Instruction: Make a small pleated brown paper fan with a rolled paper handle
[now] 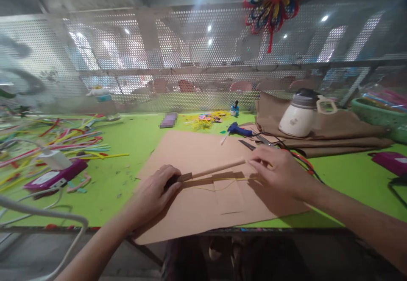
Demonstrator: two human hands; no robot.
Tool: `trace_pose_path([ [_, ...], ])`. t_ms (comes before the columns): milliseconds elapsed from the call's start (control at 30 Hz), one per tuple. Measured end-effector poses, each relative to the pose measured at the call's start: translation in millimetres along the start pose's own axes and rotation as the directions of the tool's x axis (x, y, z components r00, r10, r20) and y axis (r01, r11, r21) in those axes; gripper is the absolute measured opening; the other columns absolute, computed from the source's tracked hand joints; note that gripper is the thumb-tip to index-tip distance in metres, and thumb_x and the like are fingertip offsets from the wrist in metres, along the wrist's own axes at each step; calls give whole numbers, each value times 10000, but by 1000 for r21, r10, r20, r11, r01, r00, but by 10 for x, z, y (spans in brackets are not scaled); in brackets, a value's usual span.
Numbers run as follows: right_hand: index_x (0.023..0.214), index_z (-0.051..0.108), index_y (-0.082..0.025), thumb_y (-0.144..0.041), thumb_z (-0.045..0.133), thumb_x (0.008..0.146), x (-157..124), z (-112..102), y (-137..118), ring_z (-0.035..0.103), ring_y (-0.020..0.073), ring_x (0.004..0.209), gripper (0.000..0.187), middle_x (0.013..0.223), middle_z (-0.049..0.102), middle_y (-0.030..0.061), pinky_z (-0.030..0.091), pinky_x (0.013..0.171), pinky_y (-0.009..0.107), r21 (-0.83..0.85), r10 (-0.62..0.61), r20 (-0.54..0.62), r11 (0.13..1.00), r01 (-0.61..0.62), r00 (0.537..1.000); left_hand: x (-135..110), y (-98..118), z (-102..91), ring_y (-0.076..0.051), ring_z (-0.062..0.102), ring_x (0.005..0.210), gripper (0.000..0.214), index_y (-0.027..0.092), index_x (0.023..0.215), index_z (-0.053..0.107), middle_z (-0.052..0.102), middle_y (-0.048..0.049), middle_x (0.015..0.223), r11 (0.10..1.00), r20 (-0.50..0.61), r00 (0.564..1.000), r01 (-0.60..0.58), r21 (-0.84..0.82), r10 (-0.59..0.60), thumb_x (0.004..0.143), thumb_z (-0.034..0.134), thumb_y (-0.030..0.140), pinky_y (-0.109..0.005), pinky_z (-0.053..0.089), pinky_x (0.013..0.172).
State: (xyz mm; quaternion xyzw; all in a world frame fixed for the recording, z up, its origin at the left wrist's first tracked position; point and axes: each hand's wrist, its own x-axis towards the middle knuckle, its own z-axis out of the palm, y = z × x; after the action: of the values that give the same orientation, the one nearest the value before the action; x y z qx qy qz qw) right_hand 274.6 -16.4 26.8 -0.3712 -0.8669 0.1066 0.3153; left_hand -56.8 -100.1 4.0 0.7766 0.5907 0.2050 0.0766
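Note:
A thin brown stick [219,167], perhaps rolled paper, runs between my two hands just above a sheet of brown cardboard [178,149]. My left hand [159,189] is closed around its left end, where a darker brown piece [185,177] sticks out from the fingers. At the right end, my right hand [278,168] pinches the stick between thumb and fingers; the exact tip is hidden. A yellow string [206,188] lies loosely curved on the cardboard below the stick. Scissors [248,145] and a blue glue gun [240,130] rest just beyond my right hand.
Coloured strips [79,145] and a purple power strip [60,175] lie at the left. Yellow scraps [206,122] and a small blue bottle [234,109] are at the back. A white jug [297,115] stands on folded brown material [343,132]. A green basket [381,117] is far right.

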Motion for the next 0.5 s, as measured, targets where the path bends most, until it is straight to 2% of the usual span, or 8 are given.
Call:
trace_pose_path([
  [33,785,646,-163,-244,505,924,117,-52,3,591,221,804,214,834,656,88,448,758,355,31,63,-5,998,-63,998,2,9,-1,-212,555,831,222,201,973,545,590,-41,931,1000,2,1000,-7,2,7,981,428,390,-352,419,739],
  [67,831,660,-148,-254,494,925,251,-94,-6,596,233,854,219,888,672,109,445,789,366,73,149,57,985,-153,987,4,17,-1,-210,553,822,214,200,969,541,587,-40,923,1000,2,1000,-15,6,15,980,432,384,-350,419,733],
  [133,940,693,-127,-260,486,930,554,-110,-63,620,227,910,246,973,708,122,466,782,341,131,139,234,976,-173,962,4,27,1,-203,547,803,191,198,957,533,577,-37,908,999,-13,999,-40,13,40,979,438,362,-344,421,719],
  [167,972,710,-130,-256,525,911,711,-78,-110,638,209,905,232,987,726,104,482,761,311,170,98,350,971,-166,932,1,29,4,-198,543,796,175,197,949,529,570,-37,903,998,-31,998,-58,16,59,979,440,345,-340,423,714],
  [233,1001,739,-140,-259,638,845,1006,65,-237,662,180,850,220,949,756,67,495,723,270,234,-9,574,960,-154,819,-13,31,12,-191,536,796,138,195,949,523,558,-40,908,994,-74,991,-107,24,108,980,445,305,-330,428,707],
  [300,975,758,-132,-217,739,746,1248,268,-385,666,168,793,245,851,760,44,490,696,252,272,-107,720,952,-138,685,-34,35,18,-190,536,824,92,193,975,522,554,-49,937,986,-120,979,-160,43,164,976,459,260,-326,435,717],
  [367,928,772,-129,-173,771,685,1421,467,-519,652,160,752,247,748,739,18,476,687,251,301,-179,791,946,-118,585,-53,45,16,-190,538,862,66,194,1012,520,555,-56,969,974,-163,961,-216,72,225,973,469,208,-324,444,738],
  [500,926,775,-139,-80,739,649,1567,692,-653,644,150,774,286,730,730,-11,473,697,242,383,-286,855,911,-154,432,-54,65,-28,-181,545,916,130,194,1063,516,557,-58,996,938,-253,905,-314,146,343,967,472,118,-315,464,784],
])
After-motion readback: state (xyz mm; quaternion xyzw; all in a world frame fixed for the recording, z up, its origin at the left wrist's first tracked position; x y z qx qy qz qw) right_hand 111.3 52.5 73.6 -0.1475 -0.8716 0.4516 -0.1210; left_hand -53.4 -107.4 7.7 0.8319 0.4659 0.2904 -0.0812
